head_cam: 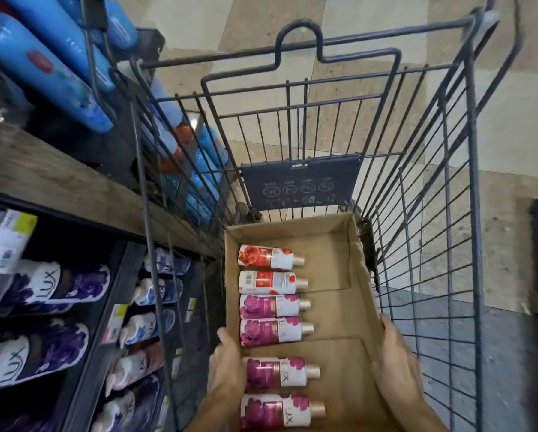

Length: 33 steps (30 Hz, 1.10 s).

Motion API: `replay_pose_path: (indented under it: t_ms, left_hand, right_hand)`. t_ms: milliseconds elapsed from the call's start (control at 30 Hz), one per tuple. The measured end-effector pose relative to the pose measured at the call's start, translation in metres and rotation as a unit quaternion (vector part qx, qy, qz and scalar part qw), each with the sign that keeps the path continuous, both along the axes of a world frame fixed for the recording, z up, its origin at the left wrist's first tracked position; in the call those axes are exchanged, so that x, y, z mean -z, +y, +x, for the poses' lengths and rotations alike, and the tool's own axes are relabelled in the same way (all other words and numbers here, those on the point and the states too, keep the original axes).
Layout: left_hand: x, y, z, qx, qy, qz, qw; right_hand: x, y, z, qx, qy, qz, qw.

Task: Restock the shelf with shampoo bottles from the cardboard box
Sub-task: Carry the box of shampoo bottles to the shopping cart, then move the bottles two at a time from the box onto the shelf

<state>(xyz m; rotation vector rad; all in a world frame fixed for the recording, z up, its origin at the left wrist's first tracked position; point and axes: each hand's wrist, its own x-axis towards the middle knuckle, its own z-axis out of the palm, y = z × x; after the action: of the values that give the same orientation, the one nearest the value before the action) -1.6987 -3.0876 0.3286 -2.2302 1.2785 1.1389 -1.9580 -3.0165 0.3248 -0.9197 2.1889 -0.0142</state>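
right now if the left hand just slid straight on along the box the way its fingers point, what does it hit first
Probably nothing soon: the left hand grips the cardboard box left wall, fingers pointing along it toward the far end. The bottles lie just inside; depth is unclear.

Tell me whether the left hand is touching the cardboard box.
Touching. The head view shows the left hand gripping the cardboard box at its left wall, fingers curled over the edge.
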Motion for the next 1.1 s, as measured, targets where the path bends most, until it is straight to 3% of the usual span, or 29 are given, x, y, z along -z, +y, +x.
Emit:
replay_pose_path:
  t_ms: [133,267,400,533,633,767,900,967,1033,1100]
  left_hand:
    - [0.008,-0.006,-0.008,0.040,-0.005,0.024,0.999]
    - [0.006,-0.007,-0.011,0.006,0.012,0.022,1.000]
    - [0.016,-0.003,-0.006,0.025,0.006,-0.006,1.000]
    - [0.019,-0.003,-0.005,0.072,0.051,-0.051,0.995]
    - [0.014,-0.014,-0.015,0.155,-0.002,0.000,0.988]
    - [0.010,-0.036,-0.024,0.252,-0.029,-0.003,0.967]
    - [0.006,-0.081,-0.037,0.327,-0.024,-0.099,0.939]
    - [0.007,-0.109,-0.046,0.372,-0.029,-0.118,0.920]
    - [0.011,-0.135,-0.056,0.413,-0.044,-0.105,0.904]
    - [0.016,-0.159,-0.066,0.434,-0.062,-0.088,0.894]
  right_hand:
    - [0.017,0.000,-0.002,-0.020,0.019,0.007,1.000]
    - [0.030,0.003,-0.001,-0.014,0.024,0.005,1.000]
    - [0.047,0.009,-0.003,0.036,0.023,0.000,0.999]
    - [0.058,0.007,-0.003,0.055,0.040,0.009,0.998]
    - [0.054,0.003,0.002,0.011,0.072,0.014,0.997]
    - [0.045,-0.011,0.012,0.017,0.054,0.051,0.997]
    - [0.037,-0.033,0.040,-0.016,0.104,-0.091,0.990]
    - [0.029,-0.049,0.057,0.011,0.047,-0.162,0.986]
    - [0.031,-0.069,0.073,0.122,-0.074,-0.148,0.979]
    - [0.044,-0.092,0.087,0.271,-0.208,-0.119,0.932]
